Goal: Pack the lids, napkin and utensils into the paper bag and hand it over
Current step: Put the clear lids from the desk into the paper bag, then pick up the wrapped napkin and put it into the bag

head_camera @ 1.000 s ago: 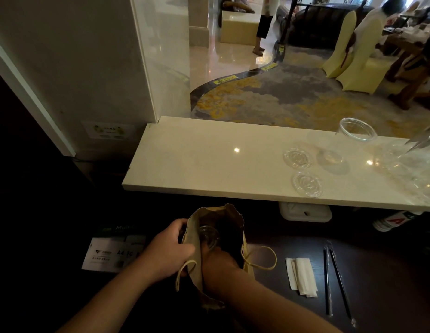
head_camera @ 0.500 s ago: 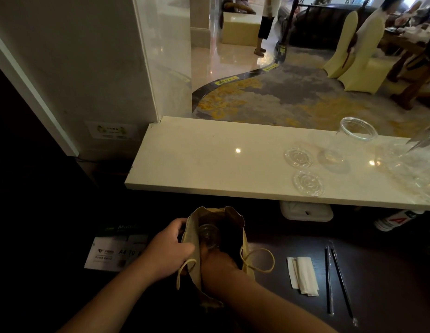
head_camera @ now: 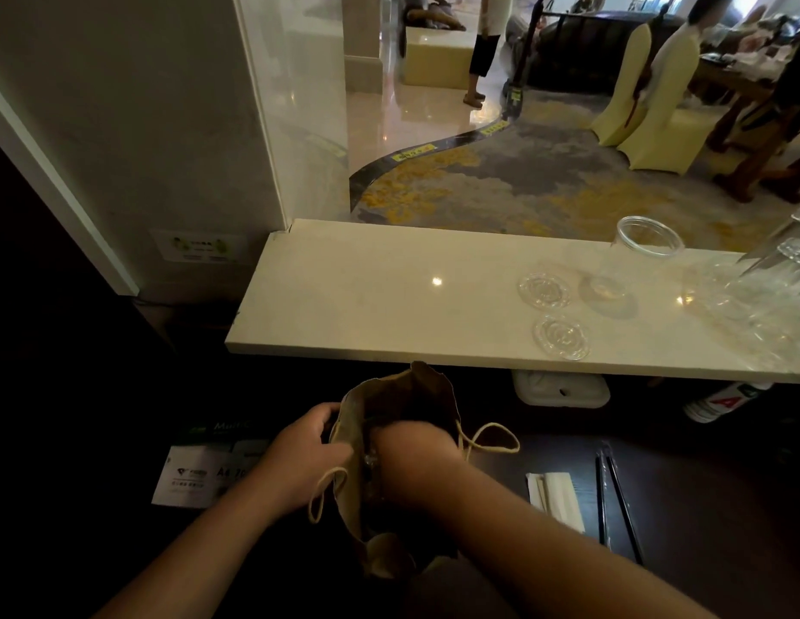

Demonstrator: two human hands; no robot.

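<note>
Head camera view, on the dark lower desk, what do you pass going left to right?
White paper label → left hand → paper bag → folded napkin → two black utensils.

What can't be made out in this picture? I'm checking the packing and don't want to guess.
- Head view: right hand fingers, and whatever they hold, hidden by the paper bag wall.
- Bag contents: too dark inside.
- Stacked cups: cut off by the right edge.
- Label print: too small, partly behind the left hand.
</note>
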